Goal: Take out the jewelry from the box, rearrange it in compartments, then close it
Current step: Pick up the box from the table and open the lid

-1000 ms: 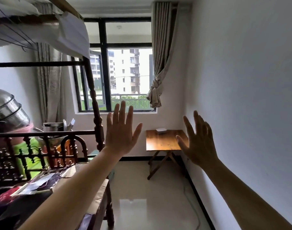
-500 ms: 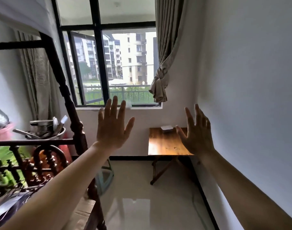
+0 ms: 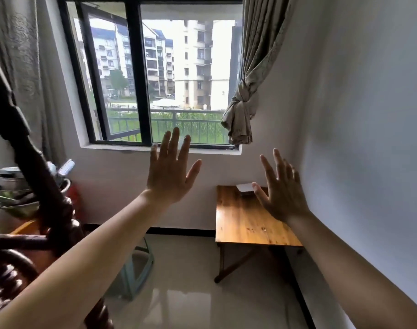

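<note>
A small white box [image 3: 245, 187] lies shut at the far edge of a wooden folding table [image 3: 245, 222] against the right wall. My left hand [image 3: 170, 173] is raised in the air with fingers spread and holds nothing; it is well left of the table. My right hand [image 3: 282, 193] is also raised and spread, empty, and hangs in front of the table's far right part, its thumb overlapping the box's right end in the view. No jewelry is visible.
A dark carved wooden bed post and rail [image 3: 34, 186] fill the left side. A pale green stool [image 3: 136, 269] stands on the glossy floor. A window [image 3: 155, 79] and a knotted curtain [image 3: 243, 110] are ahead; metal pots [image 3: 15, 181] sit at far left.
The view has moved forward toward the window and table, which now look larger and nearer. Both hands stay raised and spread, holding nothing.
</note>
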